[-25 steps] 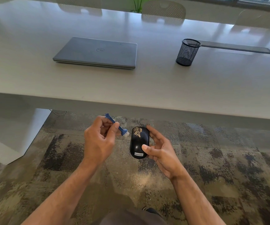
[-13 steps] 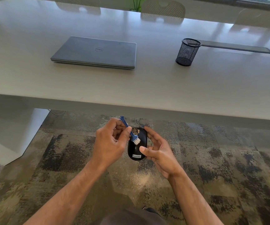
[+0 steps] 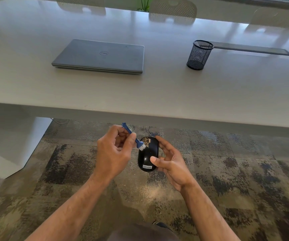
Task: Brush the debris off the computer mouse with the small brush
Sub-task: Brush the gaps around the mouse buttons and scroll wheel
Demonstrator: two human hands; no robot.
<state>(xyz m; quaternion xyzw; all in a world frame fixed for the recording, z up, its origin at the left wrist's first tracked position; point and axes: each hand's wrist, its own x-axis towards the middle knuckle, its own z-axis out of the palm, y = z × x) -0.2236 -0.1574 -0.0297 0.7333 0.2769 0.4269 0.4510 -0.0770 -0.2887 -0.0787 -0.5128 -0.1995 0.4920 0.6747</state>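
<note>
At lower centre of the frame, a left hand (image 3: pixel 113 152) is pinching a small blue brush (image 3: pixel 134 138), bristles touching tan debris (image 3: pixel 145 141) on a black Lenovo mouse (image 3: pixel 148 153). The right hand (image 3: pixel 170 162) is cradling the light, likely slippery shell by its sides, fingers curled around it.

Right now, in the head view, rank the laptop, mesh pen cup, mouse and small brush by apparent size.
1. laptop
2. mesh pen cup and mouse: alike, and the mouse is nearer, so unranked
3. small brush
</note>
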